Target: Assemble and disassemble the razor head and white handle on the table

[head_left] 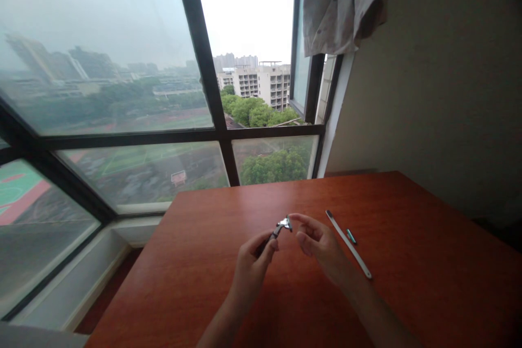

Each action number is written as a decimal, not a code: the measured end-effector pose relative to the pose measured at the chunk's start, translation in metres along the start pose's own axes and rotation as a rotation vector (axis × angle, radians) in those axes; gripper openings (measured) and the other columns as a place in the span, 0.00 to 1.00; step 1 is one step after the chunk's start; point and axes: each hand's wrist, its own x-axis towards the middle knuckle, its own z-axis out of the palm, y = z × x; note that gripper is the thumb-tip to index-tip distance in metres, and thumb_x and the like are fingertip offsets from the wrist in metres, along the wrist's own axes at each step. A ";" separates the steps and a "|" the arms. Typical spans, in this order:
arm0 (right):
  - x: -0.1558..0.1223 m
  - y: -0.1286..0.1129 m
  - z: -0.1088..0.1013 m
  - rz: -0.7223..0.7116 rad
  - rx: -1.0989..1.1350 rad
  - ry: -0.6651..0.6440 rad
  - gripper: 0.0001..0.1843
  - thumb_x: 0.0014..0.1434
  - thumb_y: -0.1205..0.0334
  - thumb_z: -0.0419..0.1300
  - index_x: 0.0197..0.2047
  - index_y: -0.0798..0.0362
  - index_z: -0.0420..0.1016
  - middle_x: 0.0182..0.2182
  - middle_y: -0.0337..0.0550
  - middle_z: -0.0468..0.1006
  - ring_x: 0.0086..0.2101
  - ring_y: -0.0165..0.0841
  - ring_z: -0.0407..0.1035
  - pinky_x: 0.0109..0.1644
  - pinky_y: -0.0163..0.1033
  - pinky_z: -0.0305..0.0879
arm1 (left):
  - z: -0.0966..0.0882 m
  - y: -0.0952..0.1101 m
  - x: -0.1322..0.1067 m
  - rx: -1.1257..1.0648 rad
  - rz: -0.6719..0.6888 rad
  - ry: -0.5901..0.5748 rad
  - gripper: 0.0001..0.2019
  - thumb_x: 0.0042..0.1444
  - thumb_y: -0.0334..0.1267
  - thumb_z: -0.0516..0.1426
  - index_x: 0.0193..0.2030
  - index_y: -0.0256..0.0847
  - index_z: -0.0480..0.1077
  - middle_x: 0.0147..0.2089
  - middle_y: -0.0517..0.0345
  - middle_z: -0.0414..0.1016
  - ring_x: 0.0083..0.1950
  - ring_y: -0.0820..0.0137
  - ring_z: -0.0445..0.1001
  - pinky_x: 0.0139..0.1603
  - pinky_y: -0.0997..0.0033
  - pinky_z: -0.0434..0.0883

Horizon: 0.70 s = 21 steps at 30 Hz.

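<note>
My left hand (253, 261) is closed round the dark handle of a razor (280, 225), its silvery head tilted up and to the right. Beside that head is my right hand (320, 242), its index finger stretched out with the tip at or very near the head's edge. The thumb is held apart from that finger and the others are curled, with nothing seen in them. Right of my right hand, a long white stick with a dark end, like a toothbrush (351, 247), lies slantwise on the table. A small green and dark piece, possibly a razor cartridge (351, 236), lies close beside it.
The reddish-brown wooden table (196, 272) reaches back to the windows (122, 174). One window pane (300, 38) stands open at the back right. A light garment (346, 5) hangs above, beside a plain wall (440, 92) on the right.
</note>
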 end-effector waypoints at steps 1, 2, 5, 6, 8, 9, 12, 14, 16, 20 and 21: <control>0.001 0.002 0.001 0.009 -0.016 0.014 0.27 0.53 0.48 0.64 0.52 0.54 0.72 0.20 0.31 0.60 0.19 0.23 0.50 0.20 0.30 0.46 | 0.001 -0.002 0.001 -0.067 -0.040 -0.009 0.18 0.54 0.48 0.60 0.42 0.34 0.77 0.25 0.58 0.70 0.24 0.74 0.62 0.24 0.76 0.58; 0.002 0.005 0.003 0.021 -0.037 0.030 0.26 0.53 0.48 0.64 0.51 0.55 0.73 0.19 0.31 0.60 0.19 0.23 0.51 0.20 0.30 0.46 | 0.002 -0.004 0.002 -0.146 -0.080 -0.028 0.19 0.54 0.49 0.60 0.42 0.34 0.76 0.25 0.59 0.68 0.23 0.76 0.60 0.23 0.77 0.57; 0.004 0.014 0.009 0.061 -0.112 0.071 0.22 0.52 0.47 0.65 0.43 0.55 0.77 0.20 0.34 0.66 0.20 0.25 0.56 0.22 0.31 0.50 | 0.009 -0.008 0.003 -0.380 -0.202 -0.087 0.21 0.53 0.53 0.59 0.38 0.32 0.75 0.25 0.60 0.67 0.21 0.79 0.58 0.21 0.78 0.54; 0.004 0.017 0.011 0.064 -0.127 0.072 0.21 0.51 0.47 0.65 0.41 0.55 0.78 0.21 0.36 0.69 0.22 0.26 0.59 0.24 0.32 0.54 | 0.012 -0.009 0.002 -0.436 -0.242 -0.089 0.21 0.52 0.54 0.59 0.35 0.33 0.74 0.24 0.61 0.66 0.20 0.80 0.57 0.21 0.78 0.53; 0.004 0.021 0.015 0.039 -0.168 0.061 0.19 0.53 0.48 0.64 0.39 0.55 0.79 0.27 0.41 0.75 0.27 0.31 0.65 0.29 0.34 0.60 | 0.018 -0.012 0.001 -0.512 -0.303 -0.104 0.20 0.52 0.54 0.60 0.29 0.33 0.71 0.24 0.61 0.66 0.19 0.81 0.56 0.21 0.78 0.53; 0.004 0.023 0.016 0.019 -0.198 0.051 0.18 0.54 0.49 0.63 0.39 0.55 0.79 0.29 0.42 0.76 0.30 0.33 0.67 0.32 0.36 0.61 | 0.020 -0.014 0.000 -0.536 -0.323 -0.111 0.21 0.51 0.54 0.60 0.27 0.34 0.70 0.23 0.62 0.65 0.19 0.81 0.56 0.21 0.78 0.53; 0.003 0.023 0.019 -0.046 -0.276 0.030 0.14 0.57 0.52 0.61 0.35 0.55 0.79 0.30 0.42 0.75 0.32 0.33 0.68 0.34 0.36 0.62 | 0.026 -0.020 -0.003 -0.549 -0.344 -0.120 0.21 0.51 0.54 0.60 0.27 0.34 0.69 0.23 0.61 0.66 0.19 0.80 0.58 0.21 0.78 0.54; 0.002 0.021 0.020 -0.082 -0.290 0.041 0.13 0.56 0.52 0.62 0.33 0.55 0.79 0.30 0.42 0.73 0.32 0.33 0.67 0.34 0.36 0.62 | 0.027 -0.022 -0.004 -0.491 -0.327 -0.120 0.21 0.53 0.55 0.58 0.28 0.34 0.70 0.24 0.59 0.68 0.22 0.77 0.62 0.24 0.77 0.57; 0.002 0.018 0.019 -0.086 -0.279 0.075 0.13 0.55 0.52 0.63 0.33 0.55 0.79 0.30 0.42 0.73 0.31 0.33 0.67 0.33 0.35 0.62 | 0.027 -0.022 -0.005 -0.377 -0.259 -0.137 0.22 0.56 0.55 0.55 0.30 0.34 0.72 0.26 0.56 0.71 0.26 0.72 0.66 0.28 0.74 0.62; 0.005 0.007 0.002 0.031 -0.339 0.167 0.16 0.56 0.51 0.59 0.37 0.56 0.78 0.25 0.41 0.75 0.25 0.32 0.67 0.28 0.35 0.61 | 0.023 -0.018 -0.007 -0.086 -0.062 -0.167 0.19 0.61 0.50 0.52 0.33 0.34 0.74 0.31 0.53 0.75 0.35 0.66 0.70 0.38 0.70 0.65; 0.006 0.003 -0.006 0.025 -0.418 0.197 0.16 0.57 0.51 0.58 0.37 0.56 0.78 0.26 0.43 0.76 0.26 0.33 0.68 0.28 0.35 0.61 | 0.021 -0.018 -0.007 -0.030 -0.034 -0.161 0.19 0.61 0.49 0.52 0.33 0.35 0.74 0.32 0.53 0.75 0.36 0.66 0.70 0.39 0.70 0.66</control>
